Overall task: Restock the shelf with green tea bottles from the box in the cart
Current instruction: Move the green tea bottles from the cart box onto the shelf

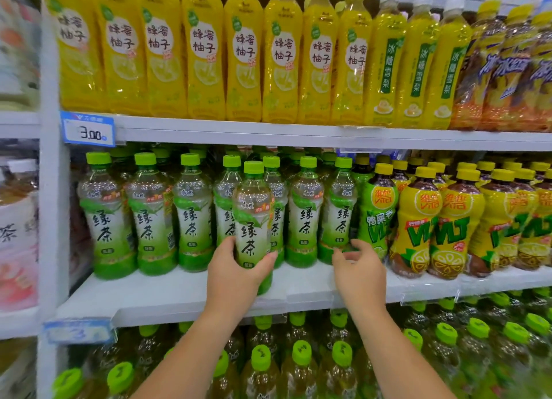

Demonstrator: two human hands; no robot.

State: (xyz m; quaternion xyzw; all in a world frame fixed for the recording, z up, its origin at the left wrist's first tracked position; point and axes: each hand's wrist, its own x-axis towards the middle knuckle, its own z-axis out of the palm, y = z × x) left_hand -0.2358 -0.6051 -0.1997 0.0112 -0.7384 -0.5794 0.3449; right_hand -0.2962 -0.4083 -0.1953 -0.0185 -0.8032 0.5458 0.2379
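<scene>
The left hand grips an upright green tea bottle at the front of the white shelf. The right hand hangs loosely curled and empty beside it. Behind stands the row of green tea bottles, with yellow drinks above.

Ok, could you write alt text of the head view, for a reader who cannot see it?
A person's left hand grips a clear plastic green tea bottle with a green cap at the front of a white shelf, before a row of matching bottles. The right hand, open, holds nothing beside it.
</scene>
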